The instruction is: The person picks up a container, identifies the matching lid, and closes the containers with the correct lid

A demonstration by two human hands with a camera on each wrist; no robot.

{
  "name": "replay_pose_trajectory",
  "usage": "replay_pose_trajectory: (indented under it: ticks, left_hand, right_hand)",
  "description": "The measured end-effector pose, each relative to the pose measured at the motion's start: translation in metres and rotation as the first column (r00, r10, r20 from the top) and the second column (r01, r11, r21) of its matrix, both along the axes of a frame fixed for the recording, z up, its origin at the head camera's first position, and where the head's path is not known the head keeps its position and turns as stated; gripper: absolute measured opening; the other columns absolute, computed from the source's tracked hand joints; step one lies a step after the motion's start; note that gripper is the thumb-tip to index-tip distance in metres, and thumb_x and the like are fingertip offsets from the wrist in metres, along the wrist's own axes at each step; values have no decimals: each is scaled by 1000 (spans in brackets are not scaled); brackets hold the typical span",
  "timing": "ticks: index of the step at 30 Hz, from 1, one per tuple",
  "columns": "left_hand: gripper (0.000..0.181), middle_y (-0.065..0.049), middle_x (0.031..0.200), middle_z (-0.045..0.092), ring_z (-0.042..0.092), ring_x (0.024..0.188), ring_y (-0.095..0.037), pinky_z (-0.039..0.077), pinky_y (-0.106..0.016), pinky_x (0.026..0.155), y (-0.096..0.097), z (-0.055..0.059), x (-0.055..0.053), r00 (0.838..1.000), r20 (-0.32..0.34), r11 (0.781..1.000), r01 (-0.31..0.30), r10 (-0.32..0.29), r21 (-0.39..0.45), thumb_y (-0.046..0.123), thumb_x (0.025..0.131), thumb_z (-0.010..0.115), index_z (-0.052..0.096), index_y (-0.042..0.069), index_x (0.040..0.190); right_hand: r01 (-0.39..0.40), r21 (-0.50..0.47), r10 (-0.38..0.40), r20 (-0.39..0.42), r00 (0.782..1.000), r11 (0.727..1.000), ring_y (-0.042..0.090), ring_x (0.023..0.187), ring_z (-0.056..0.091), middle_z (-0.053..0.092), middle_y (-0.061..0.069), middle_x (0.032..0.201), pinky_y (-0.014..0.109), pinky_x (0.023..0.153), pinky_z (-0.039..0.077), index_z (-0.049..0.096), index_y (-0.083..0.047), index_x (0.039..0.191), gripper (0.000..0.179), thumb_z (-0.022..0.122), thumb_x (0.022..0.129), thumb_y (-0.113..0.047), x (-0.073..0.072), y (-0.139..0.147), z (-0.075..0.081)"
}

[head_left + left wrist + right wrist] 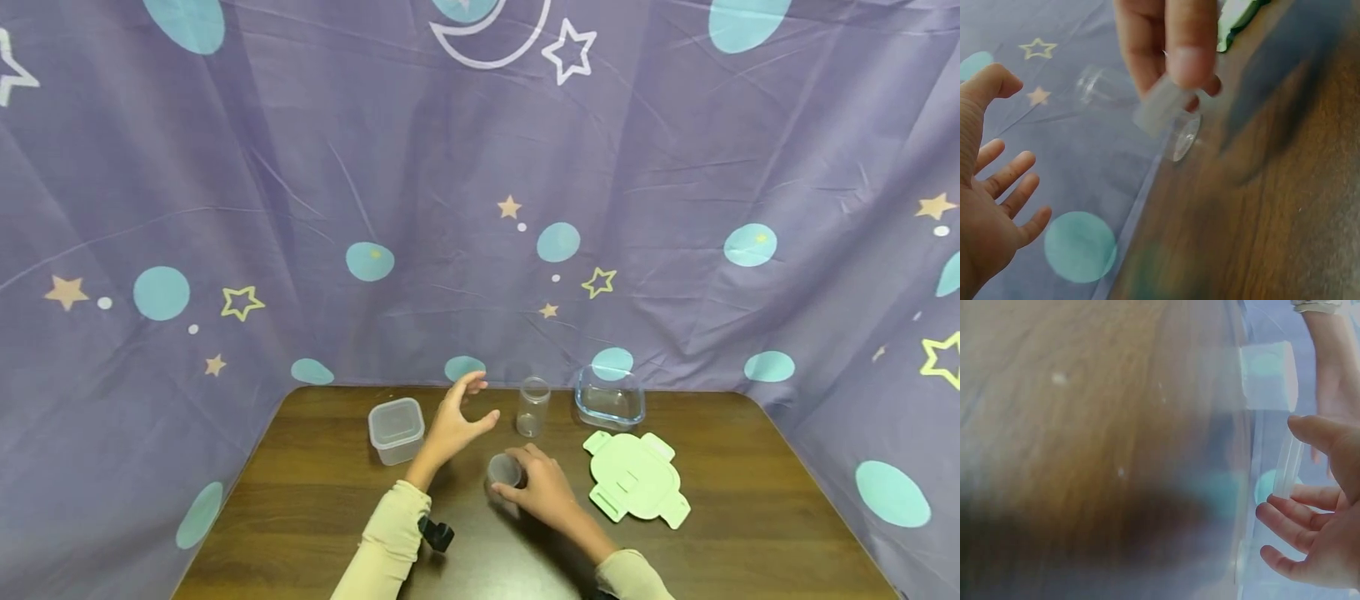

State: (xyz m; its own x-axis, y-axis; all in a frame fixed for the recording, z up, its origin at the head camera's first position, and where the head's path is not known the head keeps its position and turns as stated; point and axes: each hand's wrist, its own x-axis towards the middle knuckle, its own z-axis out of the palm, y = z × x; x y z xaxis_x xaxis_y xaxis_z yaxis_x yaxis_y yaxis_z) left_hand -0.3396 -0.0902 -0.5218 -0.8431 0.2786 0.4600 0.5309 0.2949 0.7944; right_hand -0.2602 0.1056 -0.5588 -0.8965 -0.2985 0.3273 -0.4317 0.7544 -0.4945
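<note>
My right hand [543, 485] pinches a small round translucent lid [504, 471] by its edge, above the table. In the right wrist view the lid [1288, 465] shows edge-on between thumb and fingers. My left hand [453, 425] is raised with fingers spread and nothing in it; in its wrist view the left hand [997, 212] shows an open palm. Just beyond both hands stands a clear cylindrical jar [533, 408], upright with an uncovered mouth. The jar's base [1187, 136] appears behind the lid in the left wrist view.
Left of the hands sits a square translucent container [396, 429] with its lid on. At the back right is a clear glass dish [611, 407], and in front of it lies a green lid with flaps [636, 477]. A patterned purple curtain [450, 208] borders the brown table [300, 517].
</note>
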Motion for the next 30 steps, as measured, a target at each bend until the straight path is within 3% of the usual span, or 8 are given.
replay_pose_trajectory:
  ticks: [5,10,14,20,25,30]
  left_hand:
    - [71,-13,135,61,56,126,-34,45,-52,106,12,-4,-10,1000,23,1000,-2,2,-15,19,84,82,48,10,146]
    - [71,-15,135,61,57,125,-36,46,-55,104,22,-8,-19,999,40,999,16,-14,-43,20,83,82,49,9,145]
    - [71,-20,134,60,58,122,-37,47,-57,102,28,-12,-25,998,43,998,45,-43,-53,22,83,82,49,9,145]
    - [75,-26,135,57,54,124,-43,43,-65,106,36,-17,-33,994,73,995,89,-85,-53,21,82,82,46,2,146]
    - [75,-26,136,56,53,125,-44,42,-63,109,42,-20,-38,991,84,991,109,-102,-82,19,83,82,45,0,146]
    - [76,-24,134,56,50,124,-49,42,-66,106,48,-20,-38,990,92,988,118,-109,-101,21,83,82,45,1,146]
  right_hand:
    - [15,-66,-16,-20,1000,998,10,82,60,69,2,104,27,69,48,71,-6,118,52,86,79,-37,1,12,5]
    - [26,-128,-34,-59,998,991,15,80,65,68,6,100,24,67,53,71,-3,117,52,88,78,-32,1,24,5]
    - [42,-144,-56,-101,993,989,19,85,66,69,8,100,28,70,54,71,-1,118,53,89,77,-29,1,32,6]
    - [58,-77,-72,-190,979,995,21,95,65,69,7,105,40,79,55,71,-1,119,57,89,75,-31,3,42,10]
    - [67,-3,-65,-259,964,998,23,98,64,69,6,107,44,82,53,70,-2,120,59,89,75,-35,2,49,13]
    - [42,79,-10,-377,926,996,22,95,61,68,5,105,43,82,50,70,-1,120,63,90,73,-38,3,56,10]
